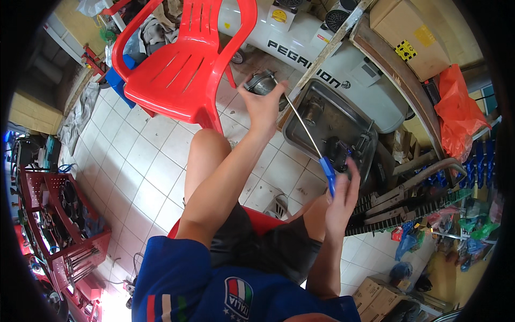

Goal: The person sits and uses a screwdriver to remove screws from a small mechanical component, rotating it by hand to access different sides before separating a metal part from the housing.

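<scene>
Two bare hands are engaged. Beyond both grips stand a white cylindrical compressor tank (343,59) and a red moulded plastic chair (182,70); a grey sheet-metal tray (300,140) of parts lies just beneath the tool. Left hand (263,104) is closed around a round grey metal part (260,83), held out ahead. Right hand (343,196), nearer the body, clasps the blue handle of a long-shafted screwdriver (308,134); its axis runs up-left from that grip, tip meeting the part. Nothing obstructs.
</scene>
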`<action>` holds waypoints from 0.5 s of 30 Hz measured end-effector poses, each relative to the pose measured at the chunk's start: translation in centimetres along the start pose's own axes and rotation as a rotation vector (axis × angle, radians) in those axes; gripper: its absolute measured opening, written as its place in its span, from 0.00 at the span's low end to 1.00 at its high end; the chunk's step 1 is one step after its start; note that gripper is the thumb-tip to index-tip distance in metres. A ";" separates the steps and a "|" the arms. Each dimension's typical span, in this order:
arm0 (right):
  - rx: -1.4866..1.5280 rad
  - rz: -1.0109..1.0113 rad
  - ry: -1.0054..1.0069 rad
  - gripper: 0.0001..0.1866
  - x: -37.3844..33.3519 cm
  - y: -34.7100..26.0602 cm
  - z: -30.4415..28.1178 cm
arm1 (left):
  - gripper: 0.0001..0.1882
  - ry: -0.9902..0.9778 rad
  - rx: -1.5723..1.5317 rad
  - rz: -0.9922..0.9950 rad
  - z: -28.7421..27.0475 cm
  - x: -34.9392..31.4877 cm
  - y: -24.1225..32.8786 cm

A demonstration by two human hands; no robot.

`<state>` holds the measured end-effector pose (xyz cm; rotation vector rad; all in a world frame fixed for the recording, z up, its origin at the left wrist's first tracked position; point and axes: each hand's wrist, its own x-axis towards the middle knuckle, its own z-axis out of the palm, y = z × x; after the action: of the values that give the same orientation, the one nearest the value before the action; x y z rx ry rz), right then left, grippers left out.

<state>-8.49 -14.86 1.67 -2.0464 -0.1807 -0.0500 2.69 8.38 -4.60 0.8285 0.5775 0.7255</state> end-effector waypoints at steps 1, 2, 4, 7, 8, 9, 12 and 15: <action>-0.029 -0.106 0.025 0.23 0.1 0.0 0.1 | 0.43 0.019 -0.017 0.014 -0.1 0.4 -0.1; -0.057 -0.213 0.049 0.22 0.1 -0.4 0.2 | 0.43 0.024 -0.027 -0.001 -0.4 0.6 -0.3; -0.012 -0.297 0.136 0.21 0.0 -0.6 0.7 | 0.42 0.028 -0.050 -0.037 -0.3 0.3 0.3; 0.195 -0.074 0.192 0.22 -0.6 -0.2 0.7 | 0.42 -0.022 0.017 0.026 0.1 -0.1 0.6; 0.250 0.100 0.138 0.23 -0.4 -0.1 0.0 | 0.43 -0.035 0.016 -0.003 0.0 -0.5 0.6; 0.273 0.147 0.096 0.23 -0.1 0.1 -0.4 | 0.44 -0.053 0.012 -0.028 0.0 -0.9 0.6; 0.245 0.165 0.032 0.26 0.3 0.6 -1.0 | 0.45 -0.062 -0.027 -0.035 0.4 -0.7 0.8; 0.100 -0.098 -0.027 0.28 0.1 1.2 -1.3 | 0.44 -0.031 -0.063 -0.047 -0.1 -0.5 0.8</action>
<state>-8.10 -16.52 1.19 -1.9384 -0.2951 -0.0730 2.05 8.40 -3.90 0.7645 0.5423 0.6836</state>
